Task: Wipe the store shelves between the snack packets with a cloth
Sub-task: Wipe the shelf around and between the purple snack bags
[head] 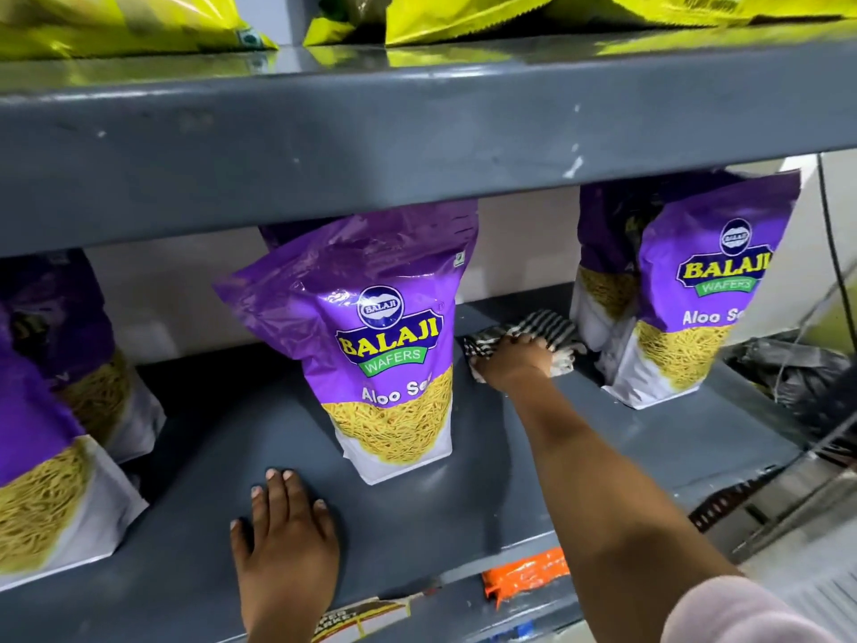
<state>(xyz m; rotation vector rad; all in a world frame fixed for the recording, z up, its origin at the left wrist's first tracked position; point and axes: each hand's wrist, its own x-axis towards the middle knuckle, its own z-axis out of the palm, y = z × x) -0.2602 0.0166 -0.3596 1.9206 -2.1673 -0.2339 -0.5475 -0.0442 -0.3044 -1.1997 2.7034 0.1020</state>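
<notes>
A grey metal shelf (208, 461) holds purple Balaji Aloo Sev packets. One packet (389, 345) stands in the middle, another (695, 290) at the right, and more (51, 410) at the left. My right hand (510, 364) reaches deep between the middle and right packets and presses a black-and-white striped cloth (542, 329) onto the shelf near its back. My left hand (283, 536) lies flat, fingers spread, on the shelf's front part, just left of the middle packet's base, holding nothing.
The upper shelf's thick grey edge (417, 146) hangs low over the packets, with yellow-green packets (463, 16) on top. A black bag and cables (797, 378) lie past the right end. Orange and brown packets (524, 577) show below the shelf's front lip.
</notes>
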